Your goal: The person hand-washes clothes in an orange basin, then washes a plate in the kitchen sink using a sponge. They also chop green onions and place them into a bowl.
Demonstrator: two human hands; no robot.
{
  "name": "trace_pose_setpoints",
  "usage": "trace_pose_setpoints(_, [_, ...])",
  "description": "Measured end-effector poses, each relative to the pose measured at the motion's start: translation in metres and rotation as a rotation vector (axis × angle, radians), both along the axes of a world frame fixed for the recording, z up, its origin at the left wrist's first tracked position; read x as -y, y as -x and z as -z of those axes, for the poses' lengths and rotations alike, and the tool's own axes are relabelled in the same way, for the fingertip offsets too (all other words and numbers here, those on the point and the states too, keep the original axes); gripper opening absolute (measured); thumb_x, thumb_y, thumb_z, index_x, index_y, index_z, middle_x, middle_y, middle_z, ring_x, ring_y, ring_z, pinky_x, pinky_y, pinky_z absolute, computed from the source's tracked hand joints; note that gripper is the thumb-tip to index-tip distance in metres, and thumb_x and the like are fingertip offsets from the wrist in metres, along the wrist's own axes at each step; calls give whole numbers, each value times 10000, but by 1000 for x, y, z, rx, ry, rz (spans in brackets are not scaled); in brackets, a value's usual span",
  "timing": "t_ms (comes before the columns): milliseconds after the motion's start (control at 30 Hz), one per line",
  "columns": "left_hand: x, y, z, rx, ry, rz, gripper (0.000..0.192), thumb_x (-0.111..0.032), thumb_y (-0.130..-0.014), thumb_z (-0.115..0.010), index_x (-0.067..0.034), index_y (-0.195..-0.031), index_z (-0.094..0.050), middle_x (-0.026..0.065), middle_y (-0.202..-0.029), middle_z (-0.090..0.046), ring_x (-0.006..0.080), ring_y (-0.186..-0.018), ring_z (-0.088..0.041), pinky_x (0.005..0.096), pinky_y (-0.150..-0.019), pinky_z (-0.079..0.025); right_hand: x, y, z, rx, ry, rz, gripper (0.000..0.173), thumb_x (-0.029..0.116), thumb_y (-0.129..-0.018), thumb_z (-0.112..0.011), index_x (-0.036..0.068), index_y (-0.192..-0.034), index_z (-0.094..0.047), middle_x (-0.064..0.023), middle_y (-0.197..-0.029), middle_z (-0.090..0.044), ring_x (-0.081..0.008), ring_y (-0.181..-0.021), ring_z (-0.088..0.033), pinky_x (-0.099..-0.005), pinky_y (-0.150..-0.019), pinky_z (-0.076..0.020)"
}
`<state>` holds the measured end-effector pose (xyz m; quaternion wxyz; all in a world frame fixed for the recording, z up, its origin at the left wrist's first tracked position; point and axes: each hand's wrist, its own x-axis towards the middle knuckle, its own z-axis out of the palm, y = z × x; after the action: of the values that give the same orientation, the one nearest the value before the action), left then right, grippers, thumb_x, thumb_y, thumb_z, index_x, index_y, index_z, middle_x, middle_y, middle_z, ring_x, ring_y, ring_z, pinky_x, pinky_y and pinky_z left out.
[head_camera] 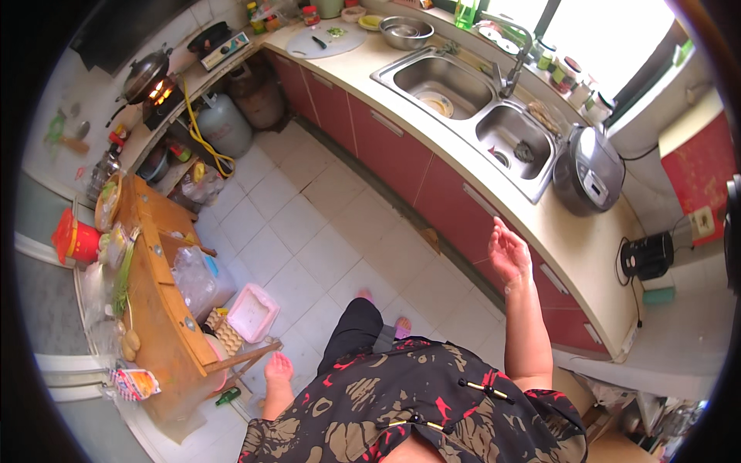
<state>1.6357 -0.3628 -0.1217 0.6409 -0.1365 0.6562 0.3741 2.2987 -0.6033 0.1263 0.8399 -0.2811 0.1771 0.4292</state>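
My right hand (509,252) is raised beside the red cabinet doors (393,136), near the counter's front edge. Its palm is bare and it holds nothing. Low at my side, my left hand (279,367) is empty too, close to a corner of the wooden table (156,324). A pink plastic basin (253,312) lies beyond it, next to egg trays (227,338). Ahead, the double steel sink (470,113) has a plate (438,105) in its left bowl. Farther off, a lidded wok (145,75) sits over a burner with flames (160,92).
On the counter stand a rice cooker (590,171), steel bowls (405,32) and a cutting board (298,45) with a dark-handled knife (319,42) and chopped greens (336,32). Gas cylinders (223,124) and a yellow hose (200,139) are below the stove. A green bottle (228,396) lies on the floor.
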Motion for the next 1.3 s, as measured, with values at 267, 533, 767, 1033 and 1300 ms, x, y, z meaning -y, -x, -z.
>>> trace_pose_setpoints(267, [-154, -163, 12, 31, -11, -82, 292, -239, -901, -469, -139, -1143, -599, -39, -1066, -641, 143, -936, -606, 358, -817, -506, -135, -142, 14, 65, -51, 8, 392, -4, -853, -566, -13, -1244, -534, -87, -936, -639, -179, -823, -621, -262, -733, -545])
trace_pose_setpoints(533, [-341, -490, -118, 614, -342, 465, 269, -177, -951, -506, -83, -1189, -588, 35, -1106, -652, 162, -990, -618, 360, -893, -505, -234, -281, -8, 442, 253, 49, 407, 90, -871, -573, 4, -1268, -532, -138, -1180, -618, -205, -950, -616, -281, -803, -514])
trace_pose_setpoints(767, [-365, -689, -220, 945, -344, 684, 271, -144, -968, -480, -52, -1199, -586, 54, -1115, -656, 182, -1017, -617, 360, -916, -496, -306, -434, 5, 951, 783, 239, 556, 116, -882, -558, -4, -1396, -383, -144, -1120, -591, -184, -840, -620, -290, -660, -557])
trace_pose_setpoints(1033, [-356, -852, -218, 926, -105, 849, 267, -156, -978, -455, -48, -1184, -586, 65, -1084, -658, 186, -980, -628, 355, -894, -509, -316, -492, 24, 1177, 1273, 201, 337, 247, -874, -557, 54, -1133, -652, -111, -596, -630, -163, -511, -614, -309, -556, -486])
trace_pose_setpoints(1300, [-332, -1012, -200, 955, 45, 1182, 271, -154, -938, -523, -48, -1181, -579, 55, -1065, -650, 178, -975, -620, 338, -855, -517, -331, -446, 3, 1216, 1378, 297, 243, 156, -891, -587, 55, -1100, -659, -147, -911, -681, -190, -720, -642, -292, -690, -495])
